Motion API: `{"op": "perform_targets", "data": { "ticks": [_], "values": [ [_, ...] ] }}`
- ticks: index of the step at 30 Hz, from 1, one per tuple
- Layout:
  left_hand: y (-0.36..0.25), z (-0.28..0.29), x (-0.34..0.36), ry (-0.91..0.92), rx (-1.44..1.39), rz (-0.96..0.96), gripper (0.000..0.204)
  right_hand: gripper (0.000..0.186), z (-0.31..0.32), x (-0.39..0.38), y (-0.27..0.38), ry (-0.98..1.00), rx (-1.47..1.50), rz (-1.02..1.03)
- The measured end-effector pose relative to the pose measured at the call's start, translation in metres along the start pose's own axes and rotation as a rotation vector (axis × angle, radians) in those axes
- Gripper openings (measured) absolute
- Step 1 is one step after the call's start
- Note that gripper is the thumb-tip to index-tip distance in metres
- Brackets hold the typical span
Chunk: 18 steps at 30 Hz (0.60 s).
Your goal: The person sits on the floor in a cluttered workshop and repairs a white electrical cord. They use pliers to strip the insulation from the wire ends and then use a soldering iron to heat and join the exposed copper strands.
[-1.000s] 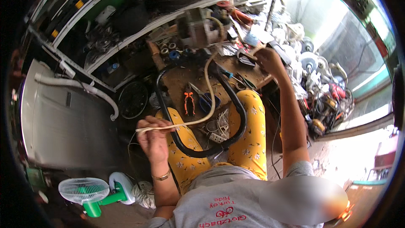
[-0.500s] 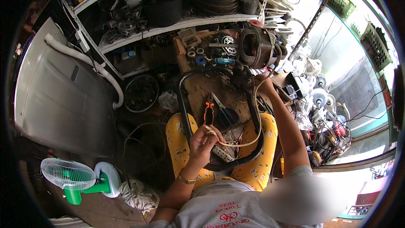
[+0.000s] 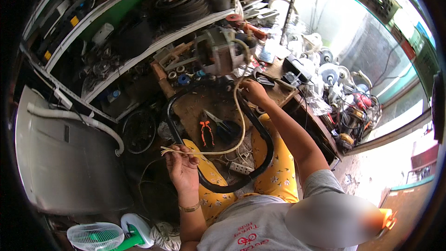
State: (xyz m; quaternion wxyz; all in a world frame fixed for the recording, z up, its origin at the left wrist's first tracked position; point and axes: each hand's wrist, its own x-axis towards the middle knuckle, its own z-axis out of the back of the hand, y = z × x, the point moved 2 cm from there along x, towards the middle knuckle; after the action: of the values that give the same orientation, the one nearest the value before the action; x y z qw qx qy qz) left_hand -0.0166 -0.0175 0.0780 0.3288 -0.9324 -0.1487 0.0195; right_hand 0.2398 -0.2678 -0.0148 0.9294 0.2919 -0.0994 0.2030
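My left hand (image 3: 182, 168) is closed on the frayed end of a cream cable (image 3: 214, 152), over my left thigh. The cable curves up to a housing (image 3: 214, 52) on the wooden bench (image 3: 183, 111). My right hand (image 3: 254, 93) has curled fingers beside the upper cable and the top right of a black tubular frame (image 3: 265, 161); what they grip is unclear. The frame surrounds orange-handled pliers (image 3: 207, 135) and dark-handled scissors (image 3: 228, 130). A white socket strip (image 3: 240, 168) lies low inside it, between my thighs.
Shelves (image 3: 158, 42) with coiled tubes and parts run behind the bench. A grey appliance panel (image 3: 65, 162) with a hose stands left, a green-and-white fan (image 3: 95, 236) lower left. Heaped white fittings and wires (image 3: 344, 102) lie right, by glass panes (image 3: 348, 14).
My right hand has shifted leftward from the clutter at the bench's right toward the frame. My left hand still holds the cable end, now turned with its strands pointing left. The view has shifted.
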Motion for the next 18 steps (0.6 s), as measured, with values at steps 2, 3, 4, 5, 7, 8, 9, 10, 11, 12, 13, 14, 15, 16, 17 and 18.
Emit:
{"op": "perform_targets", "data": {
  "ticks": [2,3,4,5,7,8,9,10,11,12,13,14,15,16,17,18],
  "values": [
    [-0.002,-0.005,0.0,0.063,-0.04,0.009,0.014,0.018,0.007,-0.014,-0.01,-0.055,-0.016,-0.037],
    [-0.004,-0.008,-0.001,0.077,-0.02,-0.002,0.014,0.017,0.01,-0.021,-0.02,-0.046,-0.067,-0.086],
    [-0.006,-0.013,-0.001,0.089,0.001,-0.015,0.014,0.016,0.012,-0.026,-0.029,-0.036,-0.118,-0.133],
    [-0.009,-0.016,-0.002,0.099,0.022,-0.028,0.014,0.017,0.014,-0.033,-0.037,-0.001,-0.136,-0.138],
    [-0.016,-0.018,-0.004,0.11,0.016,-0.06,0.017,0.018,0.017,-0.043,-0.052,0.071,-0.171,-0.146],
    [-0.021,-0.017,-0.005,0.103,0.024,-0.079,0.019,0.017,0.019,-0.047,-0.053,0.084,-0.163,-0.165],
    [-0.025,-0.016,-0.006,0.095,0.032,-0.099,0.021,0.017,0.021,-0.049,-0.055,0.065,-0.147,-0.181],
    [-0.029,-0.018,-0.004,0.109,0.034,-0.127,0.023,0.017,0.024,-0.05,-0.057,0.046,-0.13,-0.198],
    [-0.033,-0.019,-0.006,0.075,0.028,-0.16,0.023,0.017,0.022,-0.053,-0.054,0.044,-0.103,-0.211],
    [-0.036,-0.02,-0.007,0.042,0.021,-0.189,0.023,0.018,0.025,-0.054,-0.053,0.018,-0.087,-0.215],
    [-0.039,-0.021,-0.008,0.009,0.016,-0.218,0.023,0.017,0.027,-0.055,-0.051,-0.044,-0.085,-0.191],
    [-0.042,-0.021,-0.006,0.045,0.041,-0.225,0.024,0.017,0.031,-0.057,-0.048,-0.082,-0.087,-0.18],
    [-0.044,-0.021,-0.006,0.018,0.068,-0.253,0.024,0.016,0.037,-0.057,-0.042,-0.122,-0.094,-0.158],
    [-0.045,-0.022,-0.007,-0.009,0.095,-0.281,0.025,0.014,0.041,-0.06,-0.035,-0.173,-0.052,-0.128],
    [-0.046,-0.024,-0.007,-0.031,0.12,-0.311,0.026,0.014,0.048,-0.061,-0.026,-0.229,-0.012,-0.097],
    [-0.048,-0.027,-0.007,-0.05,0.134,-0.334,0.025,0.013,0.06,-0.065,-0.006,-0.309,0.088,-0.099]
  ]
}}
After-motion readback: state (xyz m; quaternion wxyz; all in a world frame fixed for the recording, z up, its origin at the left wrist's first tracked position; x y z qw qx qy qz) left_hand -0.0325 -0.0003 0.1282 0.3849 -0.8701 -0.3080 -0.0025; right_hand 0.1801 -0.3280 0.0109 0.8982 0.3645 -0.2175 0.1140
